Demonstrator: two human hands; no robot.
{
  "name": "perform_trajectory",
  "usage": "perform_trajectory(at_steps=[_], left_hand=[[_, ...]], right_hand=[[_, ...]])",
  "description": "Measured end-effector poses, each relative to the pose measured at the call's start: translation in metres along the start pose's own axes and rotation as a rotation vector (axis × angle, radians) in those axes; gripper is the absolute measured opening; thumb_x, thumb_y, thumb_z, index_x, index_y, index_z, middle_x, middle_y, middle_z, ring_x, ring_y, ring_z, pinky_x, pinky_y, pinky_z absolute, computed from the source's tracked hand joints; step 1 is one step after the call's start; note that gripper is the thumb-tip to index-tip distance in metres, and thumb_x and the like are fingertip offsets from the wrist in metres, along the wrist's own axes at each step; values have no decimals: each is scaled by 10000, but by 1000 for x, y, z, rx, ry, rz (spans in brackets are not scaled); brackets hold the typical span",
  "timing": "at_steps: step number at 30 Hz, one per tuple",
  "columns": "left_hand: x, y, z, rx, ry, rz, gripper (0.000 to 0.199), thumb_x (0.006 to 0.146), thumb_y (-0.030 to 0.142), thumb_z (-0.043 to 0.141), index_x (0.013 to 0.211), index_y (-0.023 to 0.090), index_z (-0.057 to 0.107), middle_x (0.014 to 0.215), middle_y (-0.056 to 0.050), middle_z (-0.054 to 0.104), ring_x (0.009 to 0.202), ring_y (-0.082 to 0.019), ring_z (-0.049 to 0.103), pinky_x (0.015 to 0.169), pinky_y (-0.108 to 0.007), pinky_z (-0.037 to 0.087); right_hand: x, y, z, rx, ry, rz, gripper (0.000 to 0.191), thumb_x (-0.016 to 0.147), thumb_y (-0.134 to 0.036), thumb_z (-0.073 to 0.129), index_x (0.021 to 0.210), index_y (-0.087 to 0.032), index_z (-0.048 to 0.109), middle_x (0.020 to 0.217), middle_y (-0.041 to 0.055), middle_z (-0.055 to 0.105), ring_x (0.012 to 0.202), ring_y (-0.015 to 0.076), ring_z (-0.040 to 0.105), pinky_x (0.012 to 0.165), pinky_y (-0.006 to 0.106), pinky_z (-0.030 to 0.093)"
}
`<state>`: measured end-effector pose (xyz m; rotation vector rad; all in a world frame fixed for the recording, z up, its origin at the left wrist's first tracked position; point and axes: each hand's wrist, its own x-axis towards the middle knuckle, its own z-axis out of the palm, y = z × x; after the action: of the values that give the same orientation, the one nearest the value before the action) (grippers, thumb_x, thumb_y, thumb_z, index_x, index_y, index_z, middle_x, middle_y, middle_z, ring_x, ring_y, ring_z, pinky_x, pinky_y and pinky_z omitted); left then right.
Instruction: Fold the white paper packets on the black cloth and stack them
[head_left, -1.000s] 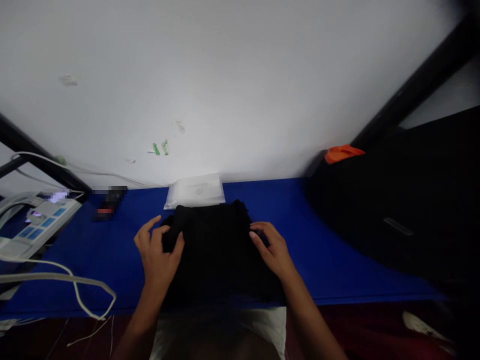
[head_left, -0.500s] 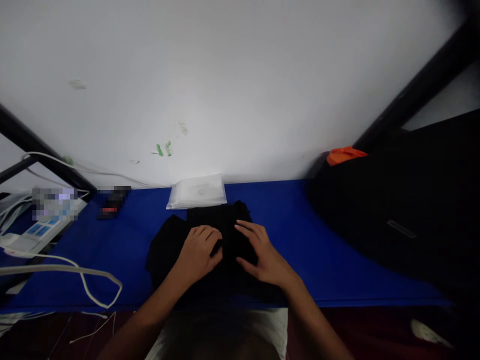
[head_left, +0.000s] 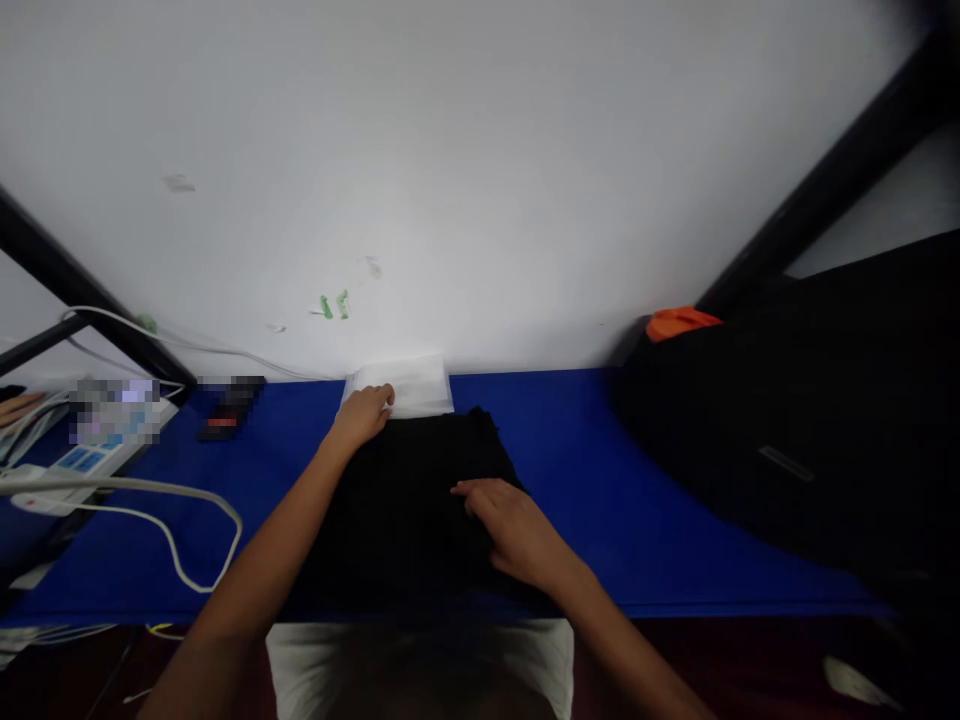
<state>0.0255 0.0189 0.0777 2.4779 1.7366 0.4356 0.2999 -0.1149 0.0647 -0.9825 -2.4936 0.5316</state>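
A piece of black clothing (head_left: 420, 500) lies on the blue tabletop (head_left: 577, 480) right in front of me, too dark for its kind to show. At its far left corner is my left hand (head_left: 364, 415), fingers curled down and closed on the fabric edge. My right hand (head_left: 514, 525) rests on the right part of the cloth, index finger stretched out and the others partly bent. Just behind the cloth, against the wall, lies a flat stack of clear-white plastic bags (head_left: 412, 385), partly covered by my left hand.
On the left are a white power strip (head_left: 105, 450), a looping white cable (head_left: 169, 540) and a pixelated dark item (head_left: 231, 410). A large black bag (head_left: 750, 430) with an orange piece (head_left: 681, 322) fills the right side. Black metal posts (head_left: 817, 170) frame the wall.
My left hand has moved away from me and leftward to the cloth's far corner, and the cloth's left side now lies spread flatter. My right hand has shifted slightly nearer me.
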Motion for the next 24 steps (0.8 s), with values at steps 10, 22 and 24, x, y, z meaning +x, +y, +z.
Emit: perform_trajectory(at_steps=[10,22,24], left_hand=[[-26,3,-16,47,77,220,408,824,5,435,1115,184,658,1085,-99,591,1016,-232,531,894,-387,447],[-106,77,-20,-324,66,541,223,828,49,525,1004,151,618,1159,-125,514,1059,-239,486,903,-374,520],[-111,76,-14,-353,36,514,247,817,29,509,1005,155,609,1165,-123,506,1065,-234,494,902,-366,531]], right_hand=[[-13,-5,-10,-82,-64,-53,780,594,11,429,1359,-132,484,1314,134,611,1224,227,568,1013,392,493],[27,-4,-23,-256,271,-535,383,957,-97,361,1311,-148,500,1248,154,635,1278,237,505,1026,467,467],[28,1,-22,-246,172,-532,393,925,-105,407,1306,-133,498,1243,176,628,1276,246,502,1021,481,466]])
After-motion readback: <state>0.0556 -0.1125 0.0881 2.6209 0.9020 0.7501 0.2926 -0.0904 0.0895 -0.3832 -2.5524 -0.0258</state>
